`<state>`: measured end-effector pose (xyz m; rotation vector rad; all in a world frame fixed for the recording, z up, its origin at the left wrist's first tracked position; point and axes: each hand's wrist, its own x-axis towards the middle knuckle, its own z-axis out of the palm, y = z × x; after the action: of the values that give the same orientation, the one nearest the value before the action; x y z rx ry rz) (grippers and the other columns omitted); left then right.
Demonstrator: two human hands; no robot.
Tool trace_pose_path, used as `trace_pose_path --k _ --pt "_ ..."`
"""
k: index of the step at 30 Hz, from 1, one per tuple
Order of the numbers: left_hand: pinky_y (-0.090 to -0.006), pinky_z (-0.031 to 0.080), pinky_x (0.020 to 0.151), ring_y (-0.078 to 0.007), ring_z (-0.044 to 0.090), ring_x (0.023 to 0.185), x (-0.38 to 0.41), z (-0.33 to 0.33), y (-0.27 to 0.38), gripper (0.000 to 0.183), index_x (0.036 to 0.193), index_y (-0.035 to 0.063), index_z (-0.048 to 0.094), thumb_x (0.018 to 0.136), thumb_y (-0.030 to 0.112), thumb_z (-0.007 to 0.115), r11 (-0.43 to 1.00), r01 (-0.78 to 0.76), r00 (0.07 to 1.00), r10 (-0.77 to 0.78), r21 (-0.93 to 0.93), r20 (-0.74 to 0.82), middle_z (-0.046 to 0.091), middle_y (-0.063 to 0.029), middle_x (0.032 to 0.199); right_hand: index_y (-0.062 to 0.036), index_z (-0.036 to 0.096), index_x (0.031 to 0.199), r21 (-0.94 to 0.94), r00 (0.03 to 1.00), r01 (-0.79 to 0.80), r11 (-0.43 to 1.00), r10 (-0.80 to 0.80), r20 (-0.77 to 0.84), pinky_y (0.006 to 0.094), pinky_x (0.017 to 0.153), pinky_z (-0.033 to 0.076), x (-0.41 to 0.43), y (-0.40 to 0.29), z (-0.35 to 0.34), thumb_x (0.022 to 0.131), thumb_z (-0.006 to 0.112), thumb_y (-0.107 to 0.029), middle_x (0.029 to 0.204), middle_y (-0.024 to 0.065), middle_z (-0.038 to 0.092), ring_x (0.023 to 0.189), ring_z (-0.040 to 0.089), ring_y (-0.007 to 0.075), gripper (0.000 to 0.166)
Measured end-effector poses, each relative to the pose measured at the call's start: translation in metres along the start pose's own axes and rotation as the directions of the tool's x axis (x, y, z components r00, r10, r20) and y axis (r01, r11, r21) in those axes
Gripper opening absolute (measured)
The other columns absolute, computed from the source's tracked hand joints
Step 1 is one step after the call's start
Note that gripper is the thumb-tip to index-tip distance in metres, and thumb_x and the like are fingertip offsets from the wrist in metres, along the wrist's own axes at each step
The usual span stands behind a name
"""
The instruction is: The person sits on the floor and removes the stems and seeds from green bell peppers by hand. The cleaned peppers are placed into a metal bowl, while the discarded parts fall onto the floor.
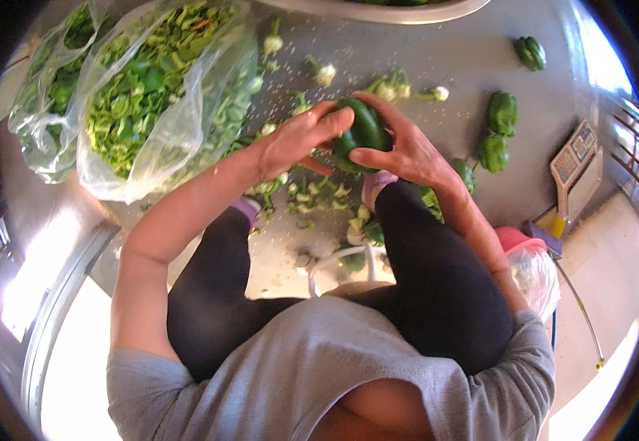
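Note:
A whole green bell pepper (362,135) is held between my two hands above the floor. My left hand (311,129) presses its thumb on the pepper's left side, and its other fingers sit lower, partly hidden. From the right, my right hand (408,140) wraps the pepper, its thumb across the near side and its fingers over the far side. Below and around my hands lie pulled-out pepper cores with pale seed clusters, among them a core (325,74) and a heap of cores (319,195). Loose seeds are scattered about.
Left, an open clear plastic bag (187,129) holds chopped green pepper, beside another bag (46,146) of greens. A metal basin (408,17) stands at the far edge. Whole peppers (502,113) lie to the right, near a scale (576,165) and a pink container (518,241).

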<state>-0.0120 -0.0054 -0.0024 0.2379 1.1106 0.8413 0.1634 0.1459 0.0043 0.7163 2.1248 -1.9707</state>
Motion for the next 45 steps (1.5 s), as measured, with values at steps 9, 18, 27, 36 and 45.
trace_pose_path --k 9,18,27,36,45 --pt "-0.0327 0.052 0.075 -0.0183 0.062 0.093 -0.039 -0.009 -0.051 0.046 0.116 -0.0056 0.055 0.084 0.025 0.065 0.911 -0.077 0.907 0.233 0.406 -0.35 0.064 -0.0141 0.098 0.0049 0.048 0.125 -0.277 0.975 0.038 0.96 0.026 0.223 0.0436 0.086 0.052 0.03 -0.015 0.06 0.076 0.07 -0.025 0.11 0.0295 0.062 0.1 0.065 0.0415 0.062" --pt "-0.0371 0.058 0.072 -0.0178 0.064 0.087 -0.049 -0.023 -0.058 0.042 0.128 0.0039 0.044 0.09 0.02 0.052 0.962 -0.157 0.925 0.064 -0.223 -0.375 0.06 -0.0086 0.103 0.0052 0.042 0.128 -0.301 0.968 0.25 0.92 -0.225 0.116 0.0504 0.089 0.048 0.047 -0.019 0.102 0.08 0.062 -0.02 0.113 0.0301 0.054 0.105 0.057 0.0471 0.058" --pt "-0.0429 0.062 0.063 -0.0247 0.067 0.086 -0.031 -0.034 -0.072 0.037 0.123 0.0003 0.047 0.091 0.016 0.052 0.902 -0.27 0.899 0.11 -0.337 -0.425 0.061 -0.013 0.104 -0.0019 0.04 0.134 -0.558 0.98 0.194 0.807 -0.188 0.069 0.0543 0.084 0.05 0.068 -0.011 0.118 0.085 0.056 -0.021 0.113 0.0286 0.056 0.099 0.059 0.0478 0.055" --pt "-0.0403 0.064 0.073 -0.0218 0.066 0.091 -0.043 -0.034 -0.08 0.037 0.128 0.0039 0.044 0.093 0.014 0.048 0.947 -0.284 0.896 0.205 -0.152 -0.395 0.061 -0.0101 0.108 -0.0027 0.047 0.136 -0.157 1.0 0.027 0.987 -0.028 -0.007 0.0429 0.079 0.055 0.08 0.02 0.085 0.09 0.05 -0.019 0.111 0.0224 0.065 0.089 0.068 0.0365 0.049" --pt "-0.0546 0.056 0.092 -0.0405 0.058 0.119 -0.069 -0.07 -0.053 0.049 0.133 -0.0021 0.048 0.085 0.011 0.048 0.721 -0.249 0.968 0.178 -0.647 -0.174 0.055 -0.0234 0.133 -0.0043 0.038 0.142 0.807 0.943 -0.329 0.491 0.132 0.304 0.0475 0.091 0.056 0.076 0.041 0.037 0.093 0.043 -0.022 0.129 0.0197 0.058 0.112 0.062 0.0363 0.052"
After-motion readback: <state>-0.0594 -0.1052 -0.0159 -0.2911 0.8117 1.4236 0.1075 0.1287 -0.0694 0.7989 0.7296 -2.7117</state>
